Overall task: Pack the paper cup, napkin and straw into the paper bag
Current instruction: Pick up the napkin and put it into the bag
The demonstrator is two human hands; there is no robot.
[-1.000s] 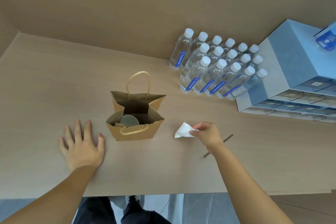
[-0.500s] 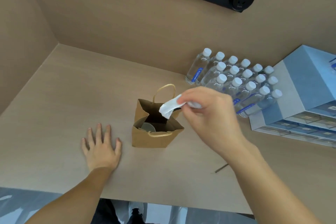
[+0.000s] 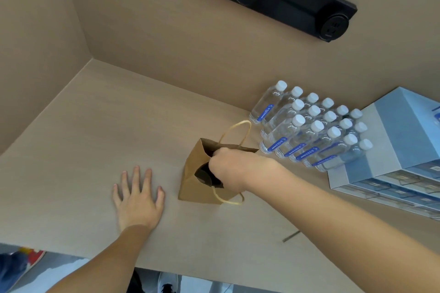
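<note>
On the desk (image 3: pixel 71 150), the bag (image 3: pixel 195 188) stands open with the right hand (image 3: pixel 228 169) plunged in its mouth; whether it grips the napkin cannot be told, napkin and cup being hidden. The left hand (image 3: pixel 138 200) lies flat, released, beside it. Withdrawing could snag a handle and tip the unbraced bag toward the bottles (image 3: pixel 309 131) nearby. The straw (image 3: pixel 290 236) lies by the near edge; leftward is open.

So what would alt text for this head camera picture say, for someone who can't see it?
A person's right hand reaches into an open brown paper bag on a tan table, while the left hand lies flat beside it. A thin straw lies nearer; water bottles stand behind.
</note>
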